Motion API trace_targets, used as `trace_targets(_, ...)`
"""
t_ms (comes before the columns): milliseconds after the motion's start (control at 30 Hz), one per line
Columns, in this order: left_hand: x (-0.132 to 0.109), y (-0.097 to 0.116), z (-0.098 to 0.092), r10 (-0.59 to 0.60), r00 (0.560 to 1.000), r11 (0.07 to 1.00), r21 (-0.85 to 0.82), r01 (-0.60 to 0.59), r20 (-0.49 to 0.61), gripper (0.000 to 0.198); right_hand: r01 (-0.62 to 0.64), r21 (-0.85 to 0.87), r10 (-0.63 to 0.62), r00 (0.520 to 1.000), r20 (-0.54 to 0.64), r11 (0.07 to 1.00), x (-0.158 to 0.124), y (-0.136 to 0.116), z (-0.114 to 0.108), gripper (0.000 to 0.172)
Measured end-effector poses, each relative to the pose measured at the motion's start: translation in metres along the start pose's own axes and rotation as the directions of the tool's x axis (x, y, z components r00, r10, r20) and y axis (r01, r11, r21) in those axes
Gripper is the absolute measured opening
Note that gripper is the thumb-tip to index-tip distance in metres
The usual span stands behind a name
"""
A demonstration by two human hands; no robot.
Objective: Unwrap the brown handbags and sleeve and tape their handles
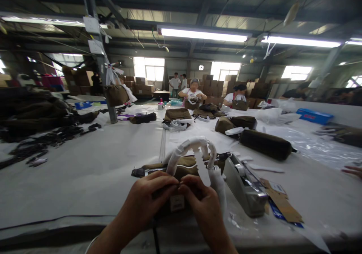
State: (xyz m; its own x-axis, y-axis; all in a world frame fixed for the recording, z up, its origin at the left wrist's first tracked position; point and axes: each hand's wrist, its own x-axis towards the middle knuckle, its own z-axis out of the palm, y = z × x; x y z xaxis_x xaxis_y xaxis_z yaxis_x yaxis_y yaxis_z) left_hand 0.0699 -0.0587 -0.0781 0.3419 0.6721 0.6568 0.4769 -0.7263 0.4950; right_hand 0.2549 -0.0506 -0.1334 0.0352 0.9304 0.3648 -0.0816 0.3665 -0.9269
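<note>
An olive-brown handbag (pixel 185 162) with a silver zip lies on the table in front of me. Its handles (pixel 181 150) are wrapped in white padding and arch upward. A notched white strip (pixel 201 165) hangs from them. Over the near side of the bag, my left hand (pixel 149 193) and my right hand (pixel 199 197) meet, thumbs and fingers pinched together. What sits between the fingertips is too small to make out. Just below them shows a white label (pixel 177 203). A grey tape dispenser (pixel 246 188) stands right of the bag.
Brown card tags (pixel 283 199) lie beside the dispenser. More olive bags (pixel 266 144) rest farther back, near a blue box (pixel 314 115). Dark straps (pixel 56 141) are heaped at left, by a metal post (pixel 106 77). Co-workers (pixel 194 94) handle bags across the table; another person's hand (pixel 353 170) reaches in at right.
</note>
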Motion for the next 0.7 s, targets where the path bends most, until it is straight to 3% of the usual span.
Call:
trace_targets(167, -0.0025, -0.0016, 0.0003, -0.037, 0.998, 0.998, 0.045, 0.035, 0.046, 0.013, 0.018, -0.018, -0.019, 0.999, -0.033, 1.000, -0.0004, -0.0003, 0.0009, 0.015)
trace_targets(333, -0.0030, -0.0017, 0.0008, -0.080, 0.996, 0.991, 0.112, 0.074, 0.050, 0.014, 0.161, -0.209, -0.179, 0.981, -0.072, 0.965, -0.0020, -0.0056, -0.0007, 0.008)
trace_targets(500, -0.0043, -0.0019, 0.0003, -0.070, 0.995, 0.992, 0.114, 0.062, 0.066, 0.010, 0.325, -0.338, -0.346, 0.938, -0.001, 0.883, -0.0025, -0.0040, -0.0030, 0.012)
trace_targets(700, -0.0036, -0.0019, -0.0004, -0.072, 0.997, 0.991, 0.112, 0.067, 0.040, 0.008, 0.388, -0.393, -0.407, 0.913, 0.038, 0.834, -0.0025, -0.0032, -0.0032, 0.022)
